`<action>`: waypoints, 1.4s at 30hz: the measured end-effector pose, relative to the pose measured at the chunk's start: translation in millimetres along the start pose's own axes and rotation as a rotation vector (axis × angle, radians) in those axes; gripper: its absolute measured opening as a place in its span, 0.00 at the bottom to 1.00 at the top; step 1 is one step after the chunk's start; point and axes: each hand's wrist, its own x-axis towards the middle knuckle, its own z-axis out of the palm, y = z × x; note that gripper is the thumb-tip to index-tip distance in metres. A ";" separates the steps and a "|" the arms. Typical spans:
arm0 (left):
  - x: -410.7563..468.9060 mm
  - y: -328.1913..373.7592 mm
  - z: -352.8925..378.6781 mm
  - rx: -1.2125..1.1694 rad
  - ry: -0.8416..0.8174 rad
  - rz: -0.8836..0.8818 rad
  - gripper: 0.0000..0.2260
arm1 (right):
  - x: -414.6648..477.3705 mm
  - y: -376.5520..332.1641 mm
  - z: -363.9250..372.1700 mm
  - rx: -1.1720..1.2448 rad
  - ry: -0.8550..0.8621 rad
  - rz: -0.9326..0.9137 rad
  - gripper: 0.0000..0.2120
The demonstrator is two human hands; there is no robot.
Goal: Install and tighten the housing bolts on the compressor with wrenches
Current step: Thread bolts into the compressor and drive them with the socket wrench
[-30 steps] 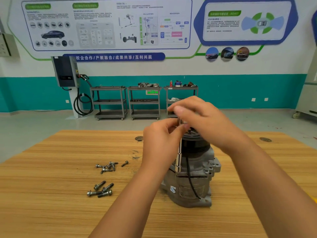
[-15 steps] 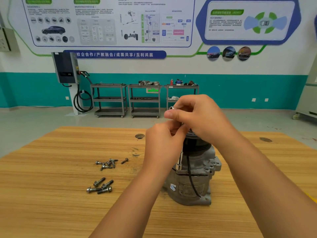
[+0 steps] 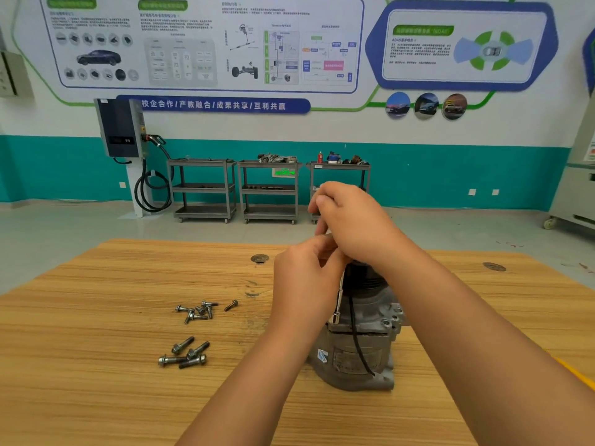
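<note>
The wrench [image 3: 338, 297] was held upright at centre frame, socket down on the compressor [image 3: 360, 349]. The left grip [image 3: 306, 278] was clamped on its shaft, the right grip [image 3: 351, 217] on its top.

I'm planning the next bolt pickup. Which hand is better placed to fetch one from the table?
Left, probably. The left hand sits on the side where the loose bolts lie, left of the compressor. The right hand is up at the top of the wrench, farther across.

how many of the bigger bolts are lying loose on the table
4 bigger bolts, clustered left of the compressor: two behind, two in front. More may be hidden from view.
</note>
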 end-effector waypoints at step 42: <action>-7.8 -6.6 1.7 -0.075 -0.056 -0.008 0.09 | -22.8 20.1 -46.2 -0.253 0.047 -0.210 0.17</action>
